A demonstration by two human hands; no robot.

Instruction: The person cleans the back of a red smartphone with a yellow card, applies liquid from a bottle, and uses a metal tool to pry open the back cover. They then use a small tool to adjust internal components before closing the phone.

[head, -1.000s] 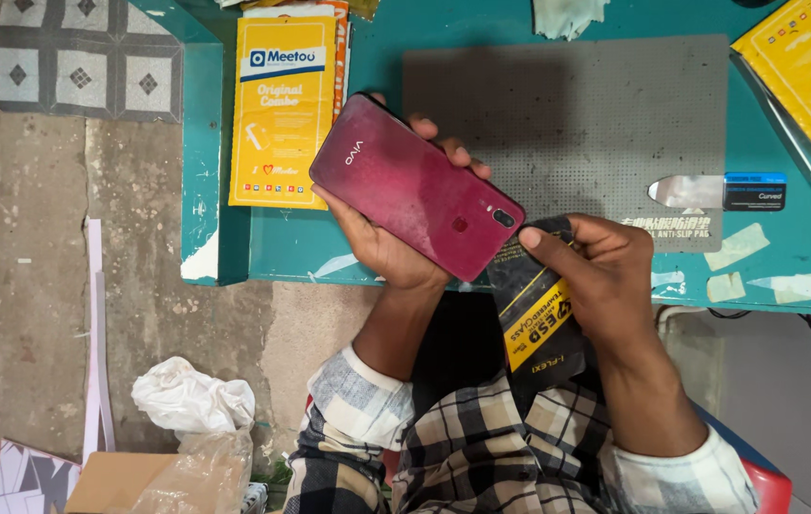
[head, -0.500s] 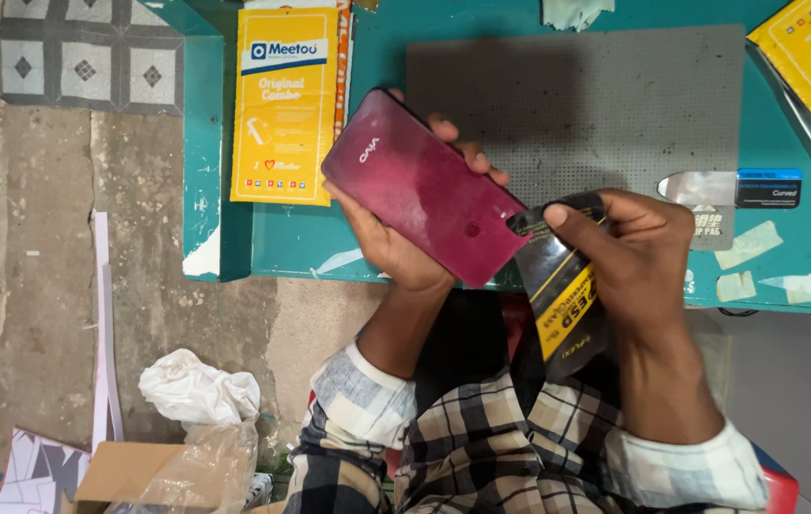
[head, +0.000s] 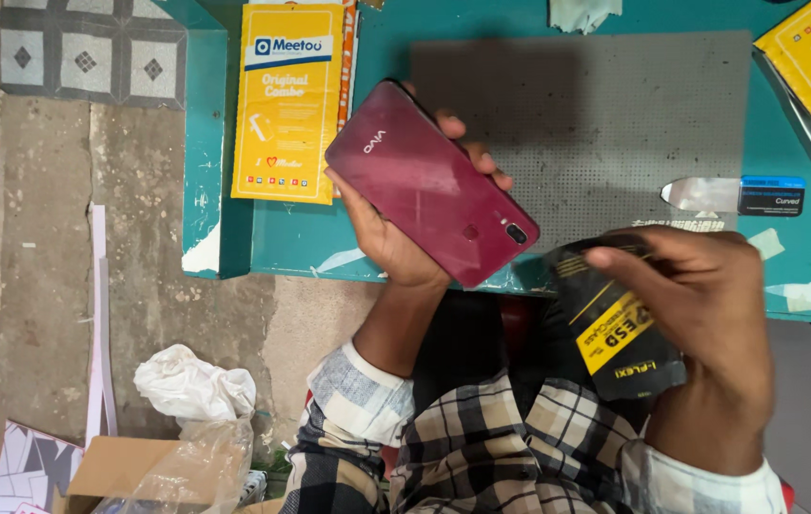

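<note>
My left hand (head: 396, 233) cradles the dark red smartphone (head: 429, 181) back side up, fingers wrapped round its far edge, over the near rim of the teal workbench (head: 615, 14). My right hand (head: 710, 324) pinches a black and yellow flat packet (head: 615, 328) just beside the phone's camera end, apart from it. The packet is blurred, so I think my thumb sits on its top edge. I should keep the phone level and steady above the grey perforated mat (head: 634, 114), and grip the packet firmly by its corner.
</note>
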